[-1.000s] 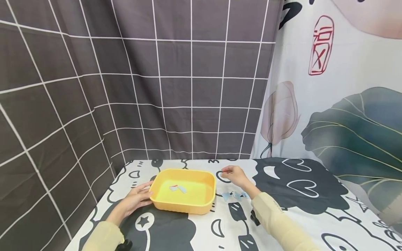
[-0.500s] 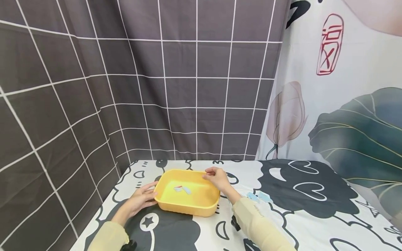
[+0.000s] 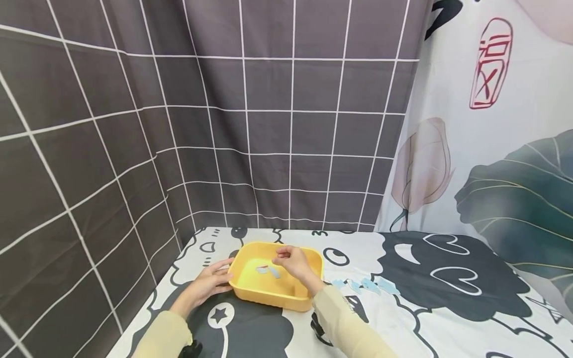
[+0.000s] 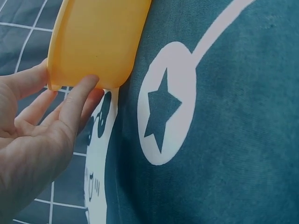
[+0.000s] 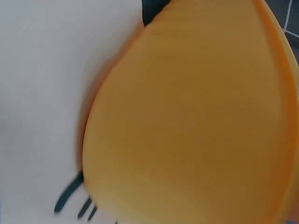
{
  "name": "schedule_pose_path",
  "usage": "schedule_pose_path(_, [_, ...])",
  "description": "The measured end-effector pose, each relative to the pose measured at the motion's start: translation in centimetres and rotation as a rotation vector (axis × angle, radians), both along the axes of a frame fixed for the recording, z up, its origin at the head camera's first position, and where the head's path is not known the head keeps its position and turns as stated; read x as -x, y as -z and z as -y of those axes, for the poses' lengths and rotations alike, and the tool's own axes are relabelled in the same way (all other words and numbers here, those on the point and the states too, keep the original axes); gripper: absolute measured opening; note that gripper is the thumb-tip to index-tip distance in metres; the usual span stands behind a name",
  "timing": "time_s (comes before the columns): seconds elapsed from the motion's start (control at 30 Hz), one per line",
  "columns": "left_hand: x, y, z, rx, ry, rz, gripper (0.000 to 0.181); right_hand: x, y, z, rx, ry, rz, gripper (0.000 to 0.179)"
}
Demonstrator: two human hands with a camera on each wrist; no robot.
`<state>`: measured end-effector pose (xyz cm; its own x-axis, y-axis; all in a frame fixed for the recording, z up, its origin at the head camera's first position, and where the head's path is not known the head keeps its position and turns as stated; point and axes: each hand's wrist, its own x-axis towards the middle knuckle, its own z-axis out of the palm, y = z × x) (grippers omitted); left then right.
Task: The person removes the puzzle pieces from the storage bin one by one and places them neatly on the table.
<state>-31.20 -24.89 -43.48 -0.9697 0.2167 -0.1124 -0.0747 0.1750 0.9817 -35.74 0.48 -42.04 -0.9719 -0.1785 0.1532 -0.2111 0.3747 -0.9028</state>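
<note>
A yellow plastic basin [image 3: 268,297] stands on the patterned cloth. Inside it lie a light blue scrap [image 3: 275,272] and a whitish scrap with a red edge [image 3: 261,269]. My left hand [image 3: 208,283] rests against the basin's left end, its fingers spread. In the left wrist view, fingertips of that hand [image 4: 51,126] touch the rim and outer wall. Over the basin's interior hovers my right hand [image 3: 295,263], fingers bent and their tips together; I cannot tell whether they pinch anything. Only the basin's outer wall [image 5: 187,116] fills the right wrist view; the hand is outside it.
Several light blue scraps [image 3: 370,285] lie in a row on the cloth [image 3: 353,318], right of the basin, beside my right forearm. A dark grid curtain [image 3: 291,129] hangs behind and along the left. A white floral curtain [image 3: 447,164] hangs at the right.
My right hand has moved left from beside the basin, across its right rim, to above its interior. The left hand keeps its place on the basin. The head view has turned slightly left.
</note>
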Motion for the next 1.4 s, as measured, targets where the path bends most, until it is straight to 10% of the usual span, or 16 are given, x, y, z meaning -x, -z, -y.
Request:
schedule_pose_path(0.97, [0.4,0.1,-1.2,0.008,-0.016,-0.013,0.061,1.8,3.7,0.6,-0.365,-0.061,-0.064,0.027])
schedule_pose_path(1.4, [0.3,0.4,-0.3,-0.002,-0.040,-0.011,0.062,1.7,3.4,1.3,-0.310,-0.066,-0.013,0.019])
